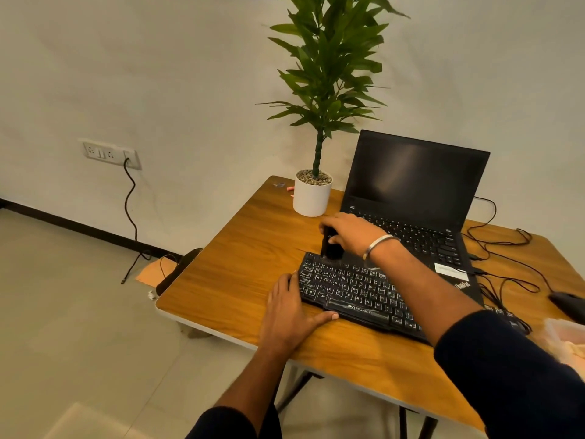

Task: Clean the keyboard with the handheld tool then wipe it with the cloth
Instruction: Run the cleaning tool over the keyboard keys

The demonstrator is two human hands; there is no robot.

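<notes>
1. The right hand (349, 234) is reaching forward across the keyboard (364, 288), its forearm lying diagonally over the keys, with a metal bangle (378, 245) on the wrist.
2. Its fingers are curling round the upper part of a dark handheld tool (330, 247) and gripping it.
3. The tool is standing upright, its lower end touching the far left corner of the keyboard, just below the gripping fingers.
4. The left hand (289, 312) is lying flat on the worktop (240, 270) at the keyboard's left end, fingers straight and relaxed, holding nothing.
5. Its fingertips are touching the keyboard's left edge, and its thumb is stretching along the near edge.
6. The keyboard is lying at a slant on the worktop, in front of and touching an open laptop (414, 198) with a dark screen.
7. Counting: two hands, one tool, one keyboard, one laptop are showing.
8. One potted plant (313, 193) in a white pot is standing just left of the laptop.
9. A dark mouse (568, 304) is lying at the right edge, with black cables (506, 248) trailing near it.
10. The cloth cannot be made out for certain; something pale and blurred is showing at the far right edge.
</notes>
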